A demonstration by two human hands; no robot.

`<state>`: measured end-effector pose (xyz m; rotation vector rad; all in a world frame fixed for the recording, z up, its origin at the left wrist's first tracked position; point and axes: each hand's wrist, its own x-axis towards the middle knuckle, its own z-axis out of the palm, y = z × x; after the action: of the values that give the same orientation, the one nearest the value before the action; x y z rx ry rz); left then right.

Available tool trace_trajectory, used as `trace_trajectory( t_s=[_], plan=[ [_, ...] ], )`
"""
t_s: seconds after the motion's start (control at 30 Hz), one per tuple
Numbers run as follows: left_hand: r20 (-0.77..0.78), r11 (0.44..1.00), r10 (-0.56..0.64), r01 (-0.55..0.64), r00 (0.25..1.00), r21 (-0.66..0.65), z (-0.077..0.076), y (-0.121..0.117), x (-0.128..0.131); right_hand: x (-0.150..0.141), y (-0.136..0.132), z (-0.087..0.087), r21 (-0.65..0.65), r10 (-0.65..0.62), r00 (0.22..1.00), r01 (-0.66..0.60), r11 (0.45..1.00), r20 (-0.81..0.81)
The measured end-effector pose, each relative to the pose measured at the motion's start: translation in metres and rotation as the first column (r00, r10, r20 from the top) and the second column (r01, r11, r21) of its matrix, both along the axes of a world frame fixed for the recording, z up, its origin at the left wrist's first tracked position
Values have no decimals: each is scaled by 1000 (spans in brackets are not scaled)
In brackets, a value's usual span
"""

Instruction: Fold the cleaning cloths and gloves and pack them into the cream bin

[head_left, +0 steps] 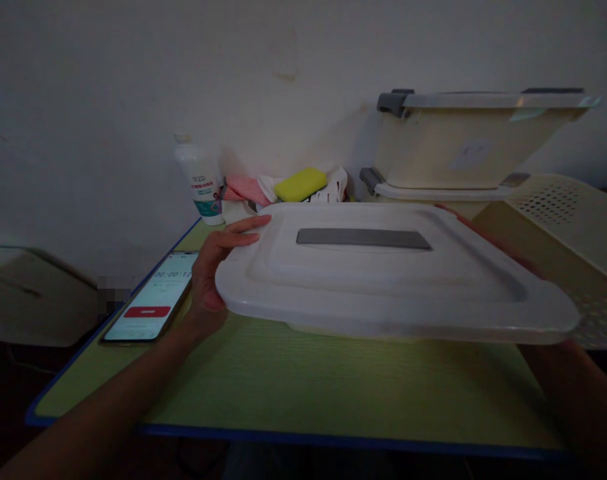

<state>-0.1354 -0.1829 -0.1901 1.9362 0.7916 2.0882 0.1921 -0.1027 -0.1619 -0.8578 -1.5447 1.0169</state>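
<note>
A white storage box lid (383,280) with a grey handle strip (363,239) is held tilted above the table, its top side facing me. My left hand (214,263) is closed on its left edge, fingers over the top and thumb lower down. Along the far right edge lies my right hand (498,245), gripping that side; the lid hides most of it, and the wrist shows below the near right corner.
Two lidded storage boxes (433,147) are stacked at the back right, beside a cream perforated basket (583,220). On the left of the green table (333,387) lies a phone (151,297) with a running timer. Behind are a white bottle (198,180) and folded cloths (301,185).
</note>
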Motion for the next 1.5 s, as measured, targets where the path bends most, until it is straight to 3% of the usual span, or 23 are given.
trace_trajectory(
  t_s=[0.17, 0.33, 0.53, 0.67, 0.73, 0.93, 1.23, 1.5],
  plan=[
    [152, 999, 47, -46, 987, -11, 12, 2, -1, 4, 10, -4, 144, 48, 996, -59, 988, 81],
    [372, 982, 6, 65, 928, -178, 22, 1, -3, -3, 5, -4, -63, -15, 997, 11, 998, -77],
    [708, 912, 27, 272, 706, -306, 26, 6, -11, -7, 0, 0, -117, 24, 991, -40, 992, -132],
    [830, 856, 50, 404, 555, -322, 22, 9, -16, -4, 4, -1, -212, -25, 993, 0, 977, -114],
    [853, 845, 75, 422, 517, -330, 19, 11, -19, -1, 7, -2, -272, -32, 995, 6, 962, -93],
    [841, 810, 150, 423, 519, -406, 10, 16, -23, 7, 10, 0, -402, -29, 995, -12, 916, -94],
    [846, 763, 188, 468, 500, -446, 11, 16, -20, 15, 13, -3, -360, 88, 991, -117, 925, -96],
    [861, 769, 147, 490, 487, -409, 4, 18, -25, 33, 27, 0, -376, -145, 989, 132, 917, -5]
  ],
)
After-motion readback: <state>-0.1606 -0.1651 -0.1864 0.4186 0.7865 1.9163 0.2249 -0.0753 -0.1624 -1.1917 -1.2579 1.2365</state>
